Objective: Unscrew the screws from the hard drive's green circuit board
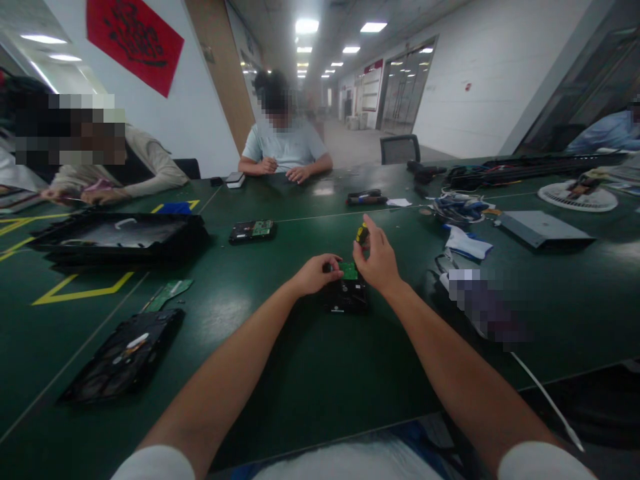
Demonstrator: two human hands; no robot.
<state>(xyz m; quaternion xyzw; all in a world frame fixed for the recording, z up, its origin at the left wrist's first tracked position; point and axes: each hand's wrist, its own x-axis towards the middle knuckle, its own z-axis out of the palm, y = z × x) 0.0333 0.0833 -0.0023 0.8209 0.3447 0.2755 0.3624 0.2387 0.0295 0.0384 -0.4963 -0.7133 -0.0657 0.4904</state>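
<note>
Just in front of me on the green table lies a black hard drive (347, 295), with a green circuit board (349, 270) at its far end. My left hand (317, 273) comes in from the left, thumb and fingers pinched at the board's left edge. On the other side, my right hand (379, 259) is raised beside the board and grips a screwdriver (361, 233) by its yellow and black handle. Its shaft and tip cannot be made out. Further off to the left rests a second hard drive (252, 231) with green circuitry showing.
Left are stacked black casings (120, 233), a dark opened housing (125, 357) and a loose circuit board (171, 293). Right are a glove (470, 243), a cable bundle (457, 208), a grey metal box (545, 228) and a white fan part (575, 197). A person (285, 143) sits opposite, another at left.
</note>
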